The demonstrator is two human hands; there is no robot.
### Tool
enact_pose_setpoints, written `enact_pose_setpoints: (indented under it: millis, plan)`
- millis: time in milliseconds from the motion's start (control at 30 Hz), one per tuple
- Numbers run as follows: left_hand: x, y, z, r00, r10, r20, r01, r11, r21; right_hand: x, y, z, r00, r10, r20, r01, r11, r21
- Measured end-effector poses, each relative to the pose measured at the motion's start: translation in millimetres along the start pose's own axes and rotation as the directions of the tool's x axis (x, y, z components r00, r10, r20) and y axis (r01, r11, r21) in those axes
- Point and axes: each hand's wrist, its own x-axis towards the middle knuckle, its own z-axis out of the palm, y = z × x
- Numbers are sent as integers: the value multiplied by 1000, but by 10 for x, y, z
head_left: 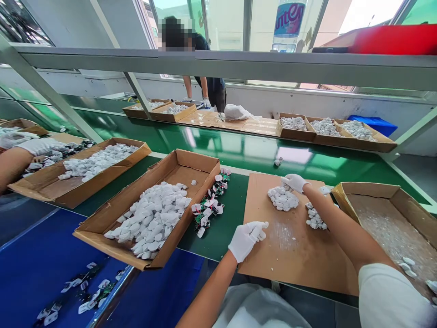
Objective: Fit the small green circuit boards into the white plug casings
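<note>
Both my hands wear white gloves. My left hand (246,238) rests at the near left edge of a flat cardboard sheet (293,255), fingers loosely curled, holding nothing that I can see. My right hand (294,182) reaches to the far side of the sheet and touches a small heap of white plastic parts (282,198), fingers bent over it. A second smaller heap of white parts (314,218) lies beside my right forearm.
A cardboard tray of white parts (150,218) stands to the left, with green circuit boards (209,208) beside it. A near-empty box (392,223) sits at the right. A co-worker's gloved hand (37,146) works at far left; another person stands beyond the green conveyor belt (239,150).
</note>
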Motion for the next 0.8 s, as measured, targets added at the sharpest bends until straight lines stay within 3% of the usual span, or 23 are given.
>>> enact_pose_setpoints:
  millis: [333,433,533,633,733,800]
  plan:
    - [-5,-4,0,999,-26,-22,27,999,24,-300,143,-372,998,-2,56,-8,985,171]
    - [-3,-32,5,1000,-11,-27,11,1000,-7,-522,113,-414,996,6,88,-24,979,203]
    - [8,-59,25,1000,3,-24,-3,1000,5,-955,-35,-312,996,-17,93,-7,969,247]
    - [19,-59,59,998,55,16,-57,980,191,-1444,-249,-72,971,-160,175,78,913,401]
    - [12,-53,97,988,140,69,-155,923,353,-1761,-378,159,942,-264,209,170,909,382]
    - [-4,-61,116,983,169,64,-181,901,393,-1849,-358,209,946,-259,196,185,926,329]
